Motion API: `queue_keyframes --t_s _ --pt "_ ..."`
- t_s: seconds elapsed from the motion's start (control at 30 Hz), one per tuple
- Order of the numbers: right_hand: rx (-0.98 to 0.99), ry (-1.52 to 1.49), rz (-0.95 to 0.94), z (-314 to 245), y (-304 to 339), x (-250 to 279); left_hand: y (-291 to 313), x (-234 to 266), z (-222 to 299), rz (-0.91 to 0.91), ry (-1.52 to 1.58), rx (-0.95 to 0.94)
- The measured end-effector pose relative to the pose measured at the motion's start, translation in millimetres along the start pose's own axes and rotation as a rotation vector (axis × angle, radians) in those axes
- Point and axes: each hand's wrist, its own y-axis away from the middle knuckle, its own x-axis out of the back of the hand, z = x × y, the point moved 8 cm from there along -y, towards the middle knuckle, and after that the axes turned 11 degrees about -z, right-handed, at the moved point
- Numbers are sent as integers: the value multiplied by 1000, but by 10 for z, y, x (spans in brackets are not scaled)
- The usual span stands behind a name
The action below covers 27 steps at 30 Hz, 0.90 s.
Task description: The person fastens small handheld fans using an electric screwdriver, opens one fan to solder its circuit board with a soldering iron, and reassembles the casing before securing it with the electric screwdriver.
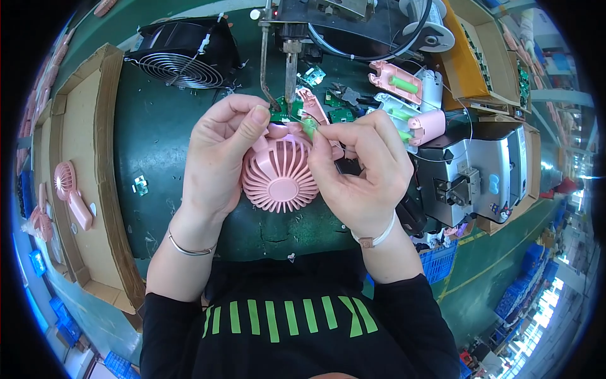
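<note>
At frame centre, the half-curled left hand [218,145] meets a pink fan [282,170], grip unclear. The right hand [366,167] pinches a thin wire [304,120] below the soldering iron [291,72].

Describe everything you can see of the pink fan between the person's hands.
The pink fan looks like moulded plastic: a rounded cage of slim curved ribs with open slots, spreading from a smooth round disc that faces up toward the camera. It sits over the dark green work surface, between the left hand and right hand. Its far end is partly hidden by fingers and parts; exact contact is unclear.
</note>
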Motion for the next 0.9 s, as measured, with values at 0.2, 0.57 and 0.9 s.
queue_keyframes --t_s 0.2,0.57,0.9 --pt "17 4 1 -11 0 14 4 -4 10 -16 -9 -12" --pt "57 38 -43 -14 1 6 10 -5 2 3 0 -10" --pt "72 15 -60 -25 0 -25 12 -10 10 -1 -5 -8"
